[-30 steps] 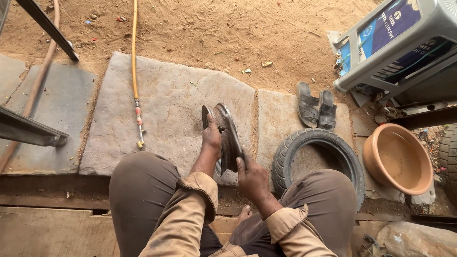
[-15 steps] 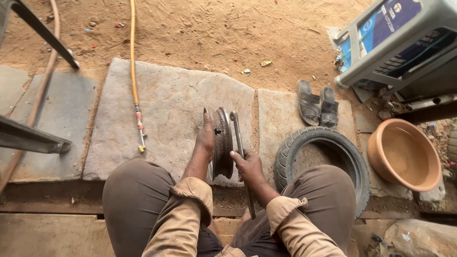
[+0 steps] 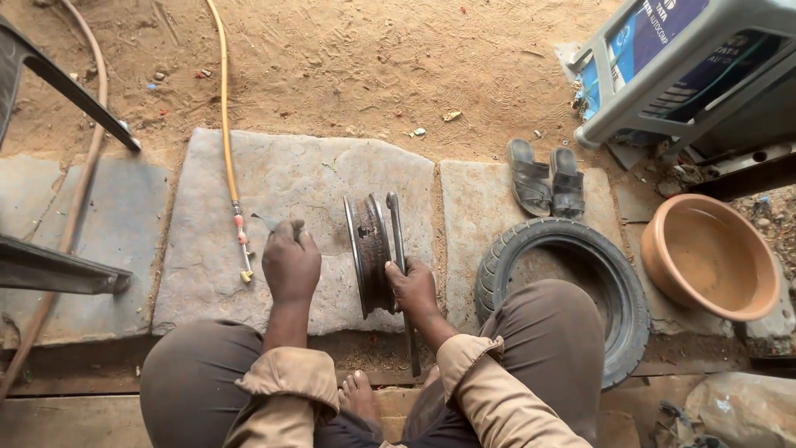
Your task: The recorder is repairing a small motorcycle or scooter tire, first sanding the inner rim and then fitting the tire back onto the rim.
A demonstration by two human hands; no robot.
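Right hand (image 3: 412,290) is gripping metal bar (image 3: 399,265) w/ fingers closed beside upright wheel rim (image 3: 367,253); left hand (image 3: 290,264) is pinching small tool (image 3: 267,221); grey crate w/ blue label (image 3: 667,50) top-right.

right hand (image 3: 412,289) on rusty rim (image 3: 369,251) — upright

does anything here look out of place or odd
Mildly odd: the metal wheel rim stands on edge on the stone slab, steadied only by the right hand, which also holds a long bar. Nothing looks spilled.

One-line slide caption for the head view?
Seated person steadies an upright wheel rim and metal bar with the right hand; left hand on the stone slab, tyre alongside.
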